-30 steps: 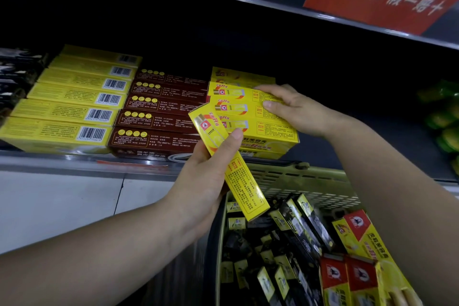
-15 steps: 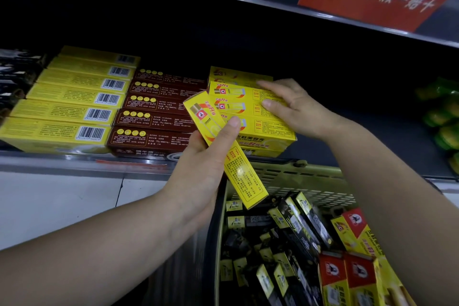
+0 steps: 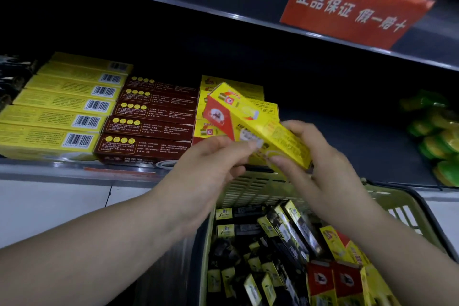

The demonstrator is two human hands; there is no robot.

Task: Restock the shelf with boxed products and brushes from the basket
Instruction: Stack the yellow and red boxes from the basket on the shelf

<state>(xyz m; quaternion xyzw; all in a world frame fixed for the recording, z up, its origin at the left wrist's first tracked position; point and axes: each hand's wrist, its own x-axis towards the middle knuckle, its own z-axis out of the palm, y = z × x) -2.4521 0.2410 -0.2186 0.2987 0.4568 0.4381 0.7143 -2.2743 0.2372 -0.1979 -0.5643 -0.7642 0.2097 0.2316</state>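
Observed condition: one yellow box (image 3: 260, 126) with a red end panel is held in both grips, above the far rim of the basket (image 3: 250, 189) and just in front of the shelf (image 3: 74, 169). The box is tilted, its red end raised toward the far left and its other end lowered toward the near right.

The left grip (image 3: 211, 159) is pinched on the lower long edge of the box near mid-length, between thumb and fingertips. The right grip (image 3: 320, 169) is curled round the lower right end of the same box, with the fingers laid over its top.

On the shelf, a stack of similar yellow boxes (image 3: 233, 87) is seen directly behind the held box. To its left, brown boxes (image 3: 151, 117) marked with yellow dots are ranged in a row, and further left lie barcoded yellow boxes (image 3: 62, 109). Green packs (image 3: 437, 136) are noted at the far right.

A red sign (image 3: 352, 12) with white characters is fixed to the edge of the shelf above.

The basket is filled with black-and-yellow packs (image 3: 285, 236), and red-and-yellow boxes (image 3: 332, 281) lie at its near right. What the dark packs contain cannot be determined.
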